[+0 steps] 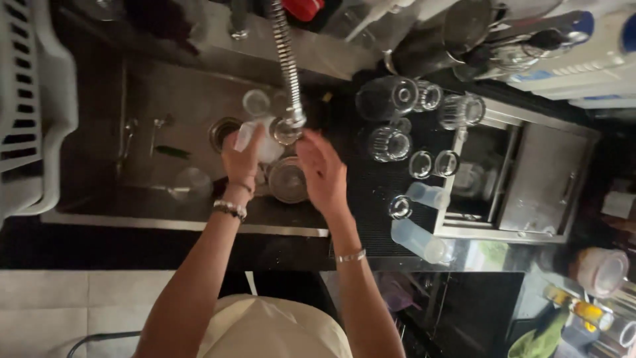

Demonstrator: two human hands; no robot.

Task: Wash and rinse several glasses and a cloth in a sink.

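Cream cloth of the person's own top (pixel 271 328) fills the bottom edge, closest to the lens, with both bare forearms reaching up from it toward 12 o'clock. Beneath them runs a dark worktop (pixel 165 248) with a pale tiled floor at 7 o'clock. A steel sink (pixel 165 99) is set into it, lit dimly, and a white slatted rack (pixel 30 99) stands at 9 o'clock. A coiled spring tap (pixel 286 59) hangs down over the basin, its nozzle ending between the two hands. At 2 o'clock a black ribbed mat (pixel 377 199) carries a cluster of upturned clear glasses (pixel 391 142), and beside it sits a small steel well with a lid (pixel 550 179).

The left hand (pixel 242 159), with a beaded bracelet at the wrist, has its fingers curled around a pale cloth or sponge (pixel 255 136), gripping it just below the nozzle. The right hand (pixel 322 169), a thin bangle on its forearm, is held with fingers loosely spread and slightly bent; it grips nothing that shows, and whether it touches anything cannot be told. A clear glass (pixel 287 179) lies in the basin between the wrists, just beside the right palm. Another glass (pixel 256 103) stands at 12 o'clock of the left hand, and one more (pixel 191 184) rests at its 8 o'clock.
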